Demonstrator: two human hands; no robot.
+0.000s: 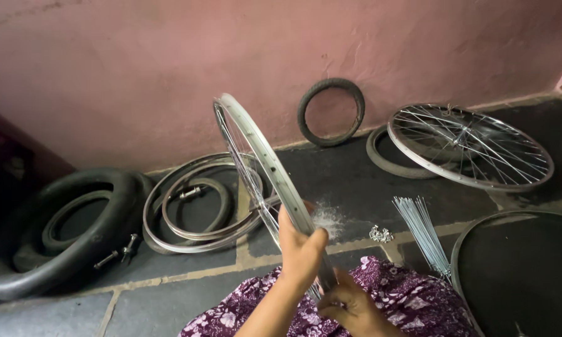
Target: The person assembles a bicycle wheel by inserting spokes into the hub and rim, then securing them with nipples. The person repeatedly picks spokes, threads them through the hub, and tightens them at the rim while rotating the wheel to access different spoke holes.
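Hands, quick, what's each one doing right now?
Left hand: closed on the upright spoked silver metal wheel rim.
Right hand: fingers curled at the rim's lower edge; grip unclear.

Open floor betw. the upright rim (265, 165) and the spoke bundle (423, 232); only white powder (328, 218) & a small pile of nipples (381, 234) lie there. Left side blocked: stacked bare rims (193, 215) and black tyres (62, 231) close together. Right: spoked wheel (471, 146) on a tyre, dark rim (518, 262) near the knee.
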